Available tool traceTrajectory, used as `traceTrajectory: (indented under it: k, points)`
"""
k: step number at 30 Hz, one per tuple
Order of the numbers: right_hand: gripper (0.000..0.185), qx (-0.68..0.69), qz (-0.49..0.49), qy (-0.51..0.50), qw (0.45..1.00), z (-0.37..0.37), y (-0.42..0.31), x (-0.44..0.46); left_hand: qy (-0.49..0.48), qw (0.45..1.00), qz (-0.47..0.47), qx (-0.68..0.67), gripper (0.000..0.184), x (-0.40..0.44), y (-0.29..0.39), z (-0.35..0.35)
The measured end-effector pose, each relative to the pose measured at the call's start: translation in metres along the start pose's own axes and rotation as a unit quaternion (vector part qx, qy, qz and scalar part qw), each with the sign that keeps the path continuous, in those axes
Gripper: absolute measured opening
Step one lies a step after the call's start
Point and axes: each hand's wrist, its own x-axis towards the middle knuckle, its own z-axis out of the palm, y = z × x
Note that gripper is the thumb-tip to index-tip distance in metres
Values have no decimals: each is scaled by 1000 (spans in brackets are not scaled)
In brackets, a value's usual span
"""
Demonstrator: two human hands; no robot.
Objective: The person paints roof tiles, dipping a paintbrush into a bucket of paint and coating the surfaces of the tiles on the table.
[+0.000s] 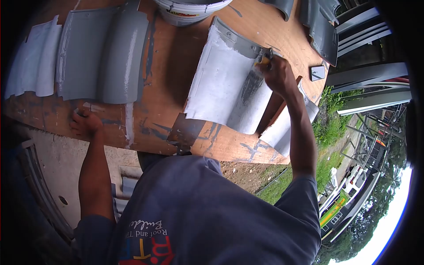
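My right hand is closed around a paintbrush with a yellowish part showing. The brush touches the upper right of a white curved roof tile. Grey paint covers this tile's top edge and streaks down its middle. My left hand rests on the near edge of the wooden table, fingers loosely bent and a little apart, holding nothing that I can see. Just beyond it lies a grey-painted tile with a pale streak along its right side.
A white paint bucket stands at the back. Another pale tile lies far left, and a white tile sits right of the one under the brush. Grey tiles and a small dark square object are at the right.
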Motion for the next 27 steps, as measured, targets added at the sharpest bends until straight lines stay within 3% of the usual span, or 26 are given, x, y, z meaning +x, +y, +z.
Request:
traceTrajectory:
  k: [4, 8, 12, 16, 18, 19, 20, 22, 23, 27]
  points:
    - [19, -131, -128, 141, 973, -15, 23, 58, -2, 1000, -4, 3, 51, 0, 0, 0]
    - [20, -146, -226, 150, 951, -8, 12, 62, 10, 1000, -3, 5, 50, 0, -2, 6]
    - [20, -131, -161, 59, 976, -3, 6, 56, 26, 1000, 14, 4, 49, -1, -4, 7]
    - [20, -109, -153, 138, 973, -6, 12, 61, 19, 1000, 4, -21, 49, -1, -4, 6]
    - [19, -89, -107, 36, 990, 4, 11, 51, 10, 1000, 3, 17, 51, -1, -2, 6]
    - [19, -113, -169, 35, 979, 4, 9, 49, 10, 1000, 1, 16, 51, -1, 0, 5]
    - [19, -114, -172, 34, 978, 0, 8, 53, 1, 1000, -3, 20, 51, -1, 1, 5]
    - [19, -44, -60, 74, 994, -12, 6, 57, -9, 1000, -8, 28, 51, -1, -2, 4]
    - [19, -62, -127, 121, 983, -14, 16, 63, -14, 999, -7, 28, 52, -1, -2, 3]
    - [15, -85, -123, 56, 987, -6, 11, 58, -25, 1000, -9, 16, 52, 2, -2, 3]
